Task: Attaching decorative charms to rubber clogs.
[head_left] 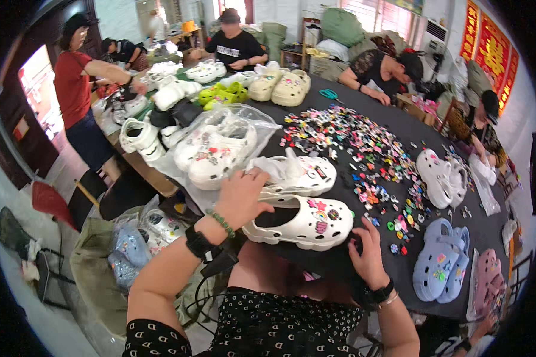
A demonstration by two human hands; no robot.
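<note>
A white clog (323, 223) with colourful charms on its toe lies near the table's front edge. My left hand (242, 193) grips it at the heel, thumb by the foot opening; the palm hides the strap. Just behind, a second white clog (312, 172) with charms has thin white wrapping (284, 169) at its opening. My right hand (369, 256) is beside the first clog's toe, fingers bent and apart, with nothing visible between them. Beyond it, many small colourful shoe charms (351, 140) are spread across the black tabletop (304, 262).
White clogs (214, 152) in clear plastic stand at the left. Blue clogs (441, 268), pink clogs (488, 279) and white clogs (439, 181) line the right. Cream clogs (290, 88) and teal scissors (329, 94) lie farther back. Several people surround the table; a sack (98, 279) sits at lower left.
</note>
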